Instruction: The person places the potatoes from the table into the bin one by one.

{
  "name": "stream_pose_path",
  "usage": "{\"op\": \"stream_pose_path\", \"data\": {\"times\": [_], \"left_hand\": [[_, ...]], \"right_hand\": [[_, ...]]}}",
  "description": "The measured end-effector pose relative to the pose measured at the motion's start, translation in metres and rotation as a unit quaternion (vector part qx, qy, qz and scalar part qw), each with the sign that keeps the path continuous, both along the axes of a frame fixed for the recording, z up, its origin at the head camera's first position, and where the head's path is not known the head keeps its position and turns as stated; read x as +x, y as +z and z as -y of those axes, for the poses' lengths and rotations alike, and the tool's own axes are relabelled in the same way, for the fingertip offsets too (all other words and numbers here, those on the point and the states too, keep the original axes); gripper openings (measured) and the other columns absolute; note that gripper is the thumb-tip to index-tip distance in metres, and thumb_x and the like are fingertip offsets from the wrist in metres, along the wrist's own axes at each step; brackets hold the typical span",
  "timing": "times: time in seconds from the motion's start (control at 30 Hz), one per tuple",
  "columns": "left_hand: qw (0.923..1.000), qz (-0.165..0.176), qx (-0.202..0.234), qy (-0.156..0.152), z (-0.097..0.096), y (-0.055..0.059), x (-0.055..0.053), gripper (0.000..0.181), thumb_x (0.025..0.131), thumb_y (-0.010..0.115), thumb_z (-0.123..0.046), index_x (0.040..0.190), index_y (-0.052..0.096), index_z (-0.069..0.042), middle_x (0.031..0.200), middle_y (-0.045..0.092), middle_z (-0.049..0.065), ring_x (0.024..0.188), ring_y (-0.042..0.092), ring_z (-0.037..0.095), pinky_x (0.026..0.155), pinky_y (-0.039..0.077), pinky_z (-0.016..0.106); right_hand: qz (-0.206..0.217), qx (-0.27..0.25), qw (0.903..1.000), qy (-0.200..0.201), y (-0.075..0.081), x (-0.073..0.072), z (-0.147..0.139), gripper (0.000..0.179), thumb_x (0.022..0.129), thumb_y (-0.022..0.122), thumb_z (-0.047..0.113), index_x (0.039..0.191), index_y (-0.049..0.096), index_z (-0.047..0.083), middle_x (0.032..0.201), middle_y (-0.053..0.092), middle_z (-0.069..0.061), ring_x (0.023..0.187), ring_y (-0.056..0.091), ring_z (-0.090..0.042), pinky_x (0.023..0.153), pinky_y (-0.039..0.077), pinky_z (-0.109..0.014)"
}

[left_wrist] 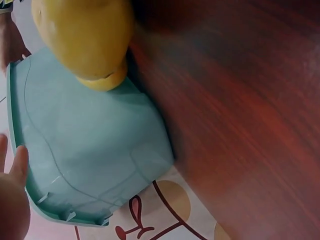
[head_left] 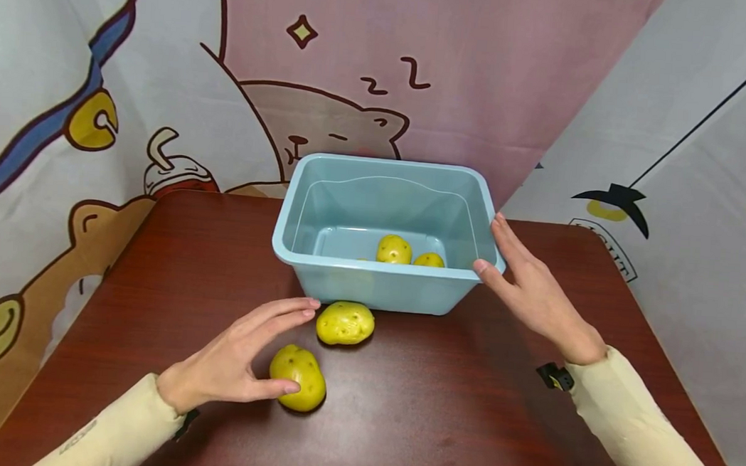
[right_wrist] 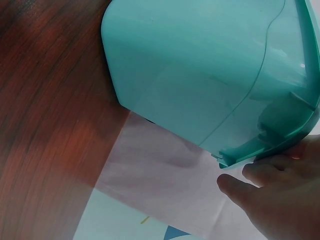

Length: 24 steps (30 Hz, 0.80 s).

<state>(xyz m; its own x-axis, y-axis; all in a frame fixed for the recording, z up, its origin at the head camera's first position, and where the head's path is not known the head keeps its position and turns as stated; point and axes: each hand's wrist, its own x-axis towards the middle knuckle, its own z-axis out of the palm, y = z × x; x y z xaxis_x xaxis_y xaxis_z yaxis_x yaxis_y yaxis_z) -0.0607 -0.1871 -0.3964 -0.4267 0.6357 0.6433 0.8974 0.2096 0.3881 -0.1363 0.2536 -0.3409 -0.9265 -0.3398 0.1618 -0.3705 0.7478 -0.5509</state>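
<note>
A light blue plastic bin [head_left: 376, 288] stands at the back of the table, with yellow potatoes inside it, among them one potato [head_left: 394, 249] and another potato [head_left: 431, 259] partly hidden by the front wall. My left hand [head_left: 237, 359] is spread beside the nearer loose potato [head_left: 303, 371], its thumb in front of that potato and its fingers straight. A second loose potato [head_left: 345, 323] lies by the bin's front, close to my left fingertips. At the bin's right end, my right hand [head_left: 530, 289] rests against the rim with extended fingers; the right wrist view shows the fingertips [right_wrist: 232, 187] near the rim.
The dark red-brown wooden table [head_left: 465, 410] carries everything. Behind it and along both sides hangs a printed cloth [head_left: 485, 76] with cartoon bears. The bin's back rim [head_left: 384, 162] is near the table's far edge.
</note>
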Motion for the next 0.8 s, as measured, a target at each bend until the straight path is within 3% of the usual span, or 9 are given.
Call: {"op": "stream_pose_path", "data": {"times": [0.1, 0.17, 0.33, 0.47, 0.8], "left_hand": [[0.9990, 0.019, -0.041, 0.001, 0.001, -0.004, 0.002, 0.080, 0.093, 0.074, -0.051, 0.149, 0.050, 0.000, 0.151, 0.051, 0.014, 0.139, 0.049, 0.027, 0.120, 0.031, 0.030], [0.9952, 0.052, -0.083, 0.007, 0.002, -0.006, 0.005, 0.085, 0.089, 0.078, -0.053, 0.153, 0.047, -0.006, 0.155, 0.049, 0.007, 0.140, 0.048, 0.024, 0.120, 0.030, 0.029], [0.9728, 0.148, -0.178, 0.013, 0.006, -0.011, 0.010, 0.091, 0.081, 0.087, -0.048, 0.156, 0.045, -0.020, 0.157, 0.047, -0.006, 0.142, 0.046, 0.019, 0.117, 0.038, 0.037], [0.9629, 0.180, -0.201, 0.006, 0.007, -0.014, 0.010, 0.085, 0.082, 0.088, -0.047, 0.153, 0.050, -0.022, 0.154, 0.049, -0.008, 0.141, 0.048, 0.019, 0.113, 0.042, 0.044], [0.9483, 0.213, -0.235, -0.010, 0.009, -0.022, 0.005, 0.082, 0.080, 0.086, -0.054, 0.150, 0.054, -0.024, 0.150, 0.051, -0.013, 0.137, 0.050, 0.014, 0.111, 0.045, 0.043]], "right_hand": [[0.002, 0.001, 1.0000, -0.002, 0.000, 0.000, 0.000, 0.079, 0.106, 0.057, 0.044, 0.167, 0.013, 0.021, 0.172, 0.004, 0.012, 0.158, 0.017, -0.027, 0.118, 0.026, -0.064], [0.003, 0.001, 1.0000, -0.003, 0.000, 0.000, 0.000, 0.079, 0.106, 0.057, 0.044, 0.167, 0.013, 0.021, 0.172, 0.004, 0.012, 0.158, 0.017, -0.027, 0.118, 0.026, -0.065], [0.005, 0.002, 1.0000, -0.004, 0.000, 0.000, 0.000, 0.080, 0.106, 0.057, 0.045, 0.167, 0.012, 0.022, 0.172, 0.003, 0.012, 0.158, 0.016, -0.028, 0.118, 0.026, -0.065], [0.004, 0.004, 1.0000, -0.004, 0.001, 0.000, 0.000, 0.080, 0.106, 0.057, 0.045, 0.167, 0.012, 0.022, 0.172, 0.003, 0.013, 0.158, 0.016, -0.027, 0.118, 0.026, -0.065], [0.010, 0.002, 0.9999, -0.006, 0.001, 0.000, 0.000, 0.080, 0.105, 0.057, 0.045, 0.167, 0.012, 0.022, 0.172, 0.003, 0.013, 0.158, 0.016, -0.027, 0.118, 0.027, -0.065]]}}
